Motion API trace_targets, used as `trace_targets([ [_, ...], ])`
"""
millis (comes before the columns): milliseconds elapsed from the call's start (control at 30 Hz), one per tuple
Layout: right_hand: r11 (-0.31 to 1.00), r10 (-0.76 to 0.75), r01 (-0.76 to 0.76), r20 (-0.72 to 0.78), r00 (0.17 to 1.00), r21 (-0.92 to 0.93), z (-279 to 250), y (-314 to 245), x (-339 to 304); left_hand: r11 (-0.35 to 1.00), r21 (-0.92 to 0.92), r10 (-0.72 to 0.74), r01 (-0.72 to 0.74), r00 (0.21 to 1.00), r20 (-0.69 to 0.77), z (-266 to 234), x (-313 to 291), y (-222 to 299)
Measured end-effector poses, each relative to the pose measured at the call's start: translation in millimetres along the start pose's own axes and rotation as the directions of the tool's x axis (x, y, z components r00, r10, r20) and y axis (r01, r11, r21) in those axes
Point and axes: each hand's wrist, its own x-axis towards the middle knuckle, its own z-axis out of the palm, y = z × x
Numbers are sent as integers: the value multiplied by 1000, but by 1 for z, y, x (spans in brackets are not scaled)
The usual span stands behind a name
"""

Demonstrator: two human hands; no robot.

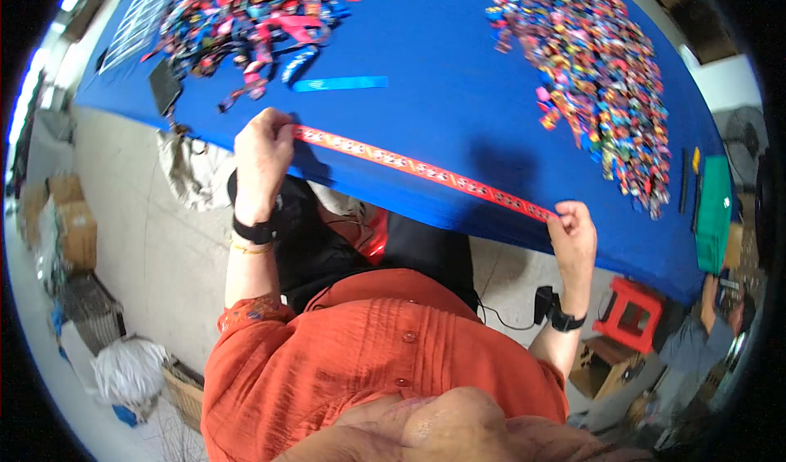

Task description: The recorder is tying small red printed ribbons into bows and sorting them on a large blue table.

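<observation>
A red printed ribbon [426,171] is stretched in a straight slanting line between my two hands, above the near edge of the blue-covered table [417,126]. Its upper left end is pinched between the thumb and fingers of my left hand [264,155]. My right hand [573,237] grips the other end, lower and to the right, by thumb and fingertips. Repeating dark and white figures run along the ribbon. Just beyond it lies a flat blue strip [341,83], touched by neither hand.
A tangled heap of colourful straps [237,28] covers the far left. Rows of small multicoloured rolled pieces [602,77] fill the right. A green cloth [713,212] hangs at the right edge, near another person [696,347]. A red stool [630,315] and cardboard boxes [75,229] stand on the floor.
</observation>
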Motion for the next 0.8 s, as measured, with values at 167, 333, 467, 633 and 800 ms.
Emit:
trace_targets([
  [167,1000,18,-18,46,999,4,3,-20,-1,999,11,-49,50,994,-93,-2,4,-4],
  [333,996,89,-89,64,994,-6,10,-40,-1,989,-19,-147,147,989,-27,-11,8,-9],
  [467,996,92,-92,77,993,-9,12,-43,1,983,-43,-177,177,984,-13,-13,14,-19],
  [633,998,66,-65,64,996,-29,14,-44,1,978,-34,-203,204,979,25,-12,15,-27],
  [800,991,126,-129,87,988,36,13,-38,4,979,-56,-192,194,981,38,-12,15,-30],
])
